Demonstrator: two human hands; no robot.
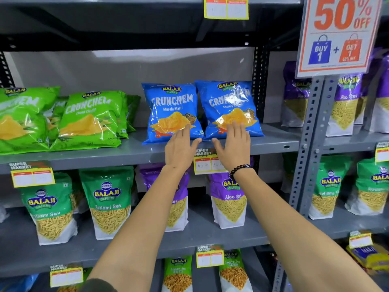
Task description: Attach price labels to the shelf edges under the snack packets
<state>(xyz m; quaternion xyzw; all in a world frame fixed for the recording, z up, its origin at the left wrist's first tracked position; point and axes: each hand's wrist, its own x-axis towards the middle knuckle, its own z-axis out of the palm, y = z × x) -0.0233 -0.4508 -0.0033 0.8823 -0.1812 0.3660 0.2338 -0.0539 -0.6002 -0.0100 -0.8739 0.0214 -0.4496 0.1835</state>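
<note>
Blue chip bags stand side by side on a grey metal shelf [273, 145]. The left blue bag [171, 110] and the right blue bag [228, 106] touch each other.

Both hands are flat and open, with nothing in them. The left hand [180, 149] has its fingers close together, and the fingertips [186, 128] lie on the bottom of the left blue bag. Its thumb sticks out to the side. The right hand [233, 147] looks the same, and its fingertips [236, 125] lie on the bottom of the right blue bag. The two thumbs point at each other with a small gap between them.

Just below the thumbs, a yellow price label [205, 163] hangs on the shelf edge. The right hand hides part of it. A black bead bracelet [240, 168] goes round the right wrist.

Green chip bags [88, 119] lie far off to the left of the left fingers. Another price label [32, 175] hangs under them. Up and to the right of the right fingers is a big sale sign [339, 34].
</note>
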